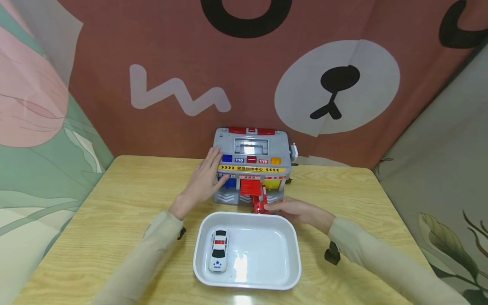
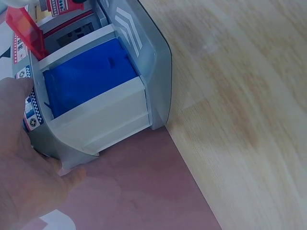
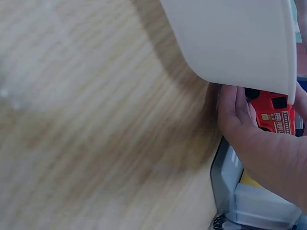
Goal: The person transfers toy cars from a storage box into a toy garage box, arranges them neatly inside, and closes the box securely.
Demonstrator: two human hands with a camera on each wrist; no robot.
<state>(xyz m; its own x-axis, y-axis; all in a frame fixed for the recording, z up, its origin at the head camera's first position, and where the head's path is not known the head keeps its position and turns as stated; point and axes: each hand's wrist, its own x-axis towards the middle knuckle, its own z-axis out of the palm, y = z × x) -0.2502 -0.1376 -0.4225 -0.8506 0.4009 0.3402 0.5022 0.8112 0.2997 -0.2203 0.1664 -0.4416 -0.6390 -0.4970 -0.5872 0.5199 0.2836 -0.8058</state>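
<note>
A grey toy emergency station [image 1: 225, 146] stands at the back of the table, with blue, red and yellow garage doors. My left hand [image 1: 200, 180] rests on its left side, fingers straight and thumb spread toward the front; the left wrist view shows it beside the lowered blue door [image 2: 91, 76]. The red door [image 1: 250, 187] is tilted outward. In front of that bay, my right hand [image 1: 295, 209] holds a red toy fire truck [image 1: 261, 206] between thumb and fingers. Part of the truck [image 3: 273, 117] is hidden behind the hand and the tray wall in the right wrist view.
A white tray [image 1: 245, 285] sits close in front of the station, bearing a white toy police car [image 1: 218, 254] on its left side. Behind the wooden table [image 1: 126, 220] hangs a printed curtain [image 1: 175, 135]. A small black object [image 1: 332, 254] lies under the right forearm.
</note>
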